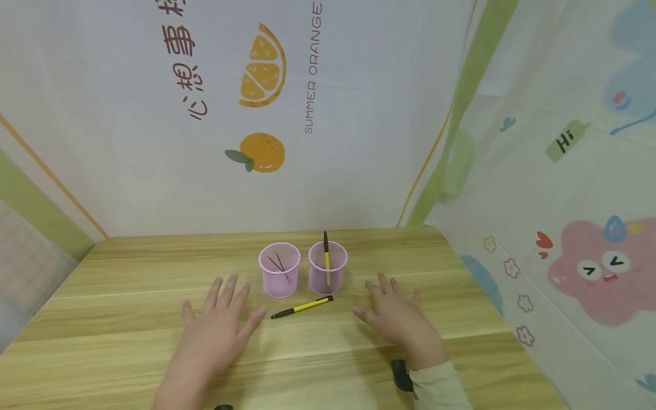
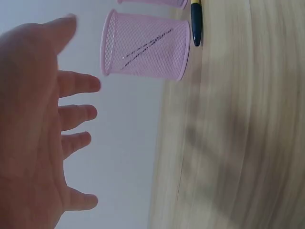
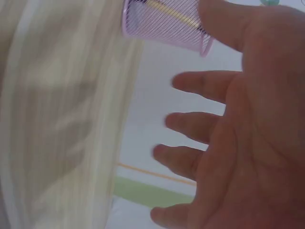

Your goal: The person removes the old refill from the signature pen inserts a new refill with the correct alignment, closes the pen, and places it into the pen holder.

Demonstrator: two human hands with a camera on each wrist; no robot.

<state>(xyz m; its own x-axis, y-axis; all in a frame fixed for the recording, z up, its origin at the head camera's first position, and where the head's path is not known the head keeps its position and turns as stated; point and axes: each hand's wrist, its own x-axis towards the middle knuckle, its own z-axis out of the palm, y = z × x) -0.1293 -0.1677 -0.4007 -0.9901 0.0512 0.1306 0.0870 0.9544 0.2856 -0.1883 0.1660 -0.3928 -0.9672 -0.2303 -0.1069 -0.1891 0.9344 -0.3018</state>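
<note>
Two pink mesh pen cups stand side by side on the wooden table. Inside the left cup [image 1: 280, 285] lean two thin dark sticks [image 2: 147, 47]. The right cup [image 1: 319, 283] holds a yellow and black pen [image 1: 326, 245], its black end above the rim. A second yellow and black pen [image 1: 306, 306] lies on the table in front of the cups. My left hand [image 1: 217, 330] is spread palm down over the table, left of the left cup, and holds nothing. On the other side, my right hand [image 1: 397, 316] is also spread and holds nothing, right of the lying pen.
The wooden table [image 1: 128, 319] ends at a white printed cloth [image 1: 359, 171] hanging behind it. Another printed cloth [image 1: 574, 193] runs along the right side. A dark strap piece [image 1: 401, 376] shows by the right wrist, next to a light sleeve [image 1: 441, 387].
</note>
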